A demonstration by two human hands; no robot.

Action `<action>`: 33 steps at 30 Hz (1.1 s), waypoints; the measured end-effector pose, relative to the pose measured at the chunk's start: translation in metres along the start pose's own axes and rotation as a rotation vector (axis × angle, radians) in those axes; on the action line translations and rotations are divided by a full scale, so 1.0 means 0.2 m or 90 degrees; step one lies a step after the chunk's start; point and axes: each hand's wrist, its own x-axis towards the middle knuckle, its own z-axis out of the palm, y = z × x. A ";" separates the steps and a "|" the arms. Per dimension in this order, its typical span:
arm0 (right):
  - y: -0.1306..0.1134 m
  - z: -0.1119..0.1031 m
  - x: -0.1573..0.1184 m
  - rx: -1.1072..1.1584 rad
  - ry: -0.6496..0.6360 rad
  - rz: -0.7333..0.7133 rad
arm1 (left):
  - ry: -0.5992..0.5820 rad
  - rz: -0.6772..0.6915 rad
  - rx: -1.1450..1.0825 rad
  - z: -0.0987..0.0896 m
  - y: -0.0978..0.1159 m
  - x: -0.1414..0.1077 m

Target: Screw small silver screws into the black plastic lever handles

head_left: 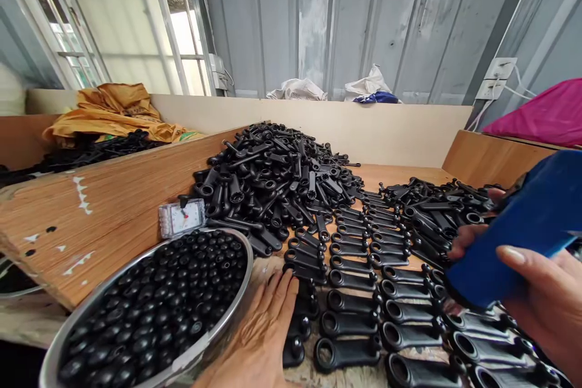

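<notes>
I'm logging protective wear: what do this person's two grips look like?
The left grip is a bare hand; no glove, ring or sleeve shows. The right grip, partly hidden, is also ungloved, with its thumbnail showing and no sleeve in view.

Lower centre: crank handles (352, 354) are showing smooth, semi-gloss plastic. Lower left: plastic knobs (150, 309) are gleaming in shiny metal basin (248, 257). Left: wood-grain partition (136, 182) is looking chipped. Top: ribbed metal wall (354, 18) is looking matt.

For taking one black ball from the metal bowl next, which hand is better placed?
Probably the left hand: it lies beside the metal bowl with no tool visible, while the right hand, farther away, grips a blue object.
</notes>
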 end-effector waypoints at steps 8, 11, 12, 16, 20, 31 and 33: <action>-0.01 0.40 -0.24 0.262 -0.165 0.046 | -0.182 -0.032 -0.092 -0.18 0.06 0.14; 0.06 0.52 -0.27 0.289 -0.205 0.006 | -0.178 -0.013 -0.115 -0.19 0.03 0.16; 0.08 0.55 -0.27 0.289 -0.210 -0.003 | -0.161 0.000 -0.120 -0.17 0.02 0.17; 0.15 0.61 -0.27 0.278 -0.189 -0.018 | -0.030 0.086 -0.111 -0.02 -0.04 0.18; 0.16 0.59 -0.23 0.258 -0.151 -0.048 | -0.014 0.097 -0.094 0.13 -0.08 0.26; 0.31 0.61 -0.17 0.146 -0.106 -0.049 | 0.020 0.124 -0.065 0.09 -0.11 0.20; 0.32 0.63 -0.19 0.116 -0.096 -0.026 | 0.018 0.109 -0.050 0.05 -0.09 0.20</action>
